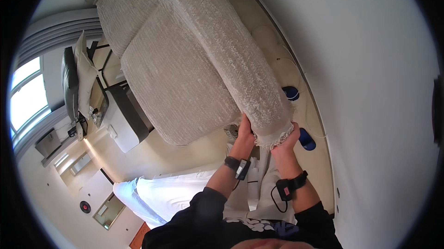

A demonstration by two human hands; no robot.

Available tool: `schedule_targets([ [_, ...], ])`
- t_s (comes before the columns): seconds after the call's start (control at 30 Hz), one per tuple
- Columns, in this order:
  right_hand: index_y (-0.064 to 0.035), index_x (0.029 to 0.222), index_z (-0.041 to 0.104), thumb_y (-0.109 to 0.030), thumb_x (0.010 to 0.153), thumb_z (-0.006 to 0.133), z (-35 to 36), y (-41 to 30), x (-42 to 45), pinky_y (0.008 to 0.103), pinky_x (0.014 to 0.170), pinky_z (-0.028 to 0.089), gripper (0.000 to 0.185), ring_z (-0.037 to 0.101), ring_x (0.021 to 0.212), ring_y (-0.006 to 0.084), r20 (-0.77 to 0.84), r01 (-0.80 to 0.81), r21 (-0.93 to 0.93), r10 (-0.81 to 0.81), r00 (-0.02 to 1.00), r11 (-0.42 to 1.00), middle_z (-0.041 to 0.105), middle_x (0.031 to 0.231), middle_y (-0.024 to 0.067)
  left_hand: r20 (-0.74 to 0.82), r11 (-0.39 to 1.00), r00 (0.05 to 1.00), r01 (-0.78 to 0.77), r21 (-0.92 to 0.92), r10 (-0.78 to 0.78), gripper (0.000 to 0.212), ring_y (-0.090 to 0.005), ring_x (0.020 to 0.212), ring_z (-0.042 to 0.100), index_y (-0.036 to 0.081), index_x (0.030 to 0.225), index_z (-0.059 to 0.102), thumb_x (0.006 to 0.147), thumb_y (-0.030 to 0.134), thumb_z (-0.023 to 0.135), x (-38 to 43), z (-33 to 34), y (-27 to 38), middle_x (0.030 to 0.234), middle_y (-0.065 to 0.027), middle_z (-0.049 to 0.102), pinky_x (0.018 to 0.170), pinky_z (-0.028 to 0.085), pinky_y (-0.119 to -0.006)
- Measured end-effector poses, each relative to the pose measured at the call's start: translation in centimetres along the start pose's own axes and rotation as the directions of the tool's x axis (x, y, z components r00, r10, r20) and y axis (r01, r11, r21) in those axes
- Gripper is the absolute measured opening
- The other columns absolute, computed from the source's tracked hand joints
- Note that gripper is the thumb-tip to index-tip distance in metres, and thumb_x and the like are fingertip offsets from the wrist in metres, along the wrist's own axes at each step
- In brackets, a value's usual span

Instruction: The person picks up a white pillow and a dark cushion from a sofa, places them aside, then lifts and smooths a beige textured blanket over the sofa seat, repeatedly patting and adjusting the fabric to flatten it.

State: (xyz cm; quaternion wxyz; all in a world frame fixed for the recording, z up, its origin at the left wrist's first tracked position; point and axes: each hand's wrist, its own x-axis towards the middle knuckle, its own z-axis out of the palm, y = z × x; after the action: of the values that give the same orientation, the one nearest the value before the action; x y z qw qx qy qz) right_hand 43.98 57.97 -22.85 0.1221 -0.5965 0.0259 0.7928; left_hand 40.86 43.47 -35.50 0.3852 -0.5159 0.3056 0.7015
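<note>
A beige textured sofa cover [180, 72] with a fringed end lies over a long sofa-like piece of furniture. Its raised ridge runs along the wall side towards me. My left hand [245, 134] is on the near end of this ridge, thumb up along the inner side. On the wall side, my right hand [287, 141] cups the fringed edge [275, 140] from below. Fabric hides several fingers of both hands. A strapped device sits on each of my wrists, with a short dark cable.
Blue slippers [307, 139] and a thin white cable lie on the floor between furniture and wall [367, 75]. White and pale blue fabric [173, 193] is at my left. A white-topped table [125, 124] and upright cushions [83, 75] stand farther left, near the window.
</note>
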Motion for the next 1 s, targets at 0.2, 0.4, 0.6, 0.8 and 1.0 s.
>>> schedule_targets([
  [0.2,-0.0066,0.136,0.060,-0.040,0.101,0.041,0.4,-0.5,-0.2,0.0458,0.106,0.050,0.052,0.062,0.125,0.0330,-0.025,0.004,-0.030,-0.004,1.000,1.000,0.065,0.136,0.0109,-0.100,0.993,0.989,0.108,-0.038,-0.111,0.054,-0.0337,0.124,0.064,0.006,0.137,0.064,0.106,0.048,0.051,-3.4,3.0,1.4,0.136,-0.0131,0.068,0.111,0.048,-0.052],
  [0.4,-0.0031,0.141,0.057,-0.035,0.106,0.044,-1.9,-1.8,0.7,0.0405,0.114,0.041,0.049,0.054,0.134,0.0298,0.051,0.437,-0.571,-0.501,0.864,0.696,0.057,0.146,0.0128,-0.149,0.988,0.977,0.148,-0.036,-0.152,0.068,-0.0355,0.137,0.052,0.009,0.149,0.051,0.103,0.058,0.051,-2.9,1.1,1.5,0.152,-0.0144,0.054,0.118,0.040,-0.052],
  [0.6,-0.0009,0.147,0.051,-0.031,0.105,0.057,2.5,-3.2,-1.9,0.0441,0.117,0.037,0.052,0.042,0.144,0.0339,0.676,0.712,-0.678,-0.538,0.504,-0.185,0.041,0.159,0.0172,-0.086,0.973,0.988,0.106,-0.204,-0.126,0.071,-0.0364,0.144,0.044,0.012,0.158,0.041,0.103,0.057,0.051,0.7,-2.8,-0.5,0.161,-0.0140,0.043,0.118,0.038,-0.052],
  [0.8,-0.0044,0.157,0.036,-0.040,0.095,0.072,5.1,0.4,-3.3,0.0490,0.114,0.042,0.080,0.043,0.145,0.0409,0.871,0.558,-0.452,-0.210,0.444,-0.696,0.042,0.158,0.0217,-0.477,0.858,0.739,-0.273,0.434,0.476,0.082,-0.0408,0.144,0.040,0.003,0.159,0.035,0.096,0.043,0.069,4.1,-8.5,1.2,0.162,-0.0251,0.036,0.117,0.036,-0.055],
  [1.0,-0.0043,0.158,0.037,-0.045,0.102,0.061,3.6,0.1,-2.7,0.0463,0.113,0.043,0.073,0.049,0.140,0.0402,0.847,0.549,-0.495,-0.233,0.478,-0.674,0.048,0.154,0.0219,-0.139,0.181,0.230,-0.174,0.968,0.963,0.089,-0.0551,0.138,0.040,-0.007,0.154,0.034,0.088,0.036,0.076,4.8,-19.9,10.9,0.151,-0.0395,0.038,0.116,0.035,-0.057],
])
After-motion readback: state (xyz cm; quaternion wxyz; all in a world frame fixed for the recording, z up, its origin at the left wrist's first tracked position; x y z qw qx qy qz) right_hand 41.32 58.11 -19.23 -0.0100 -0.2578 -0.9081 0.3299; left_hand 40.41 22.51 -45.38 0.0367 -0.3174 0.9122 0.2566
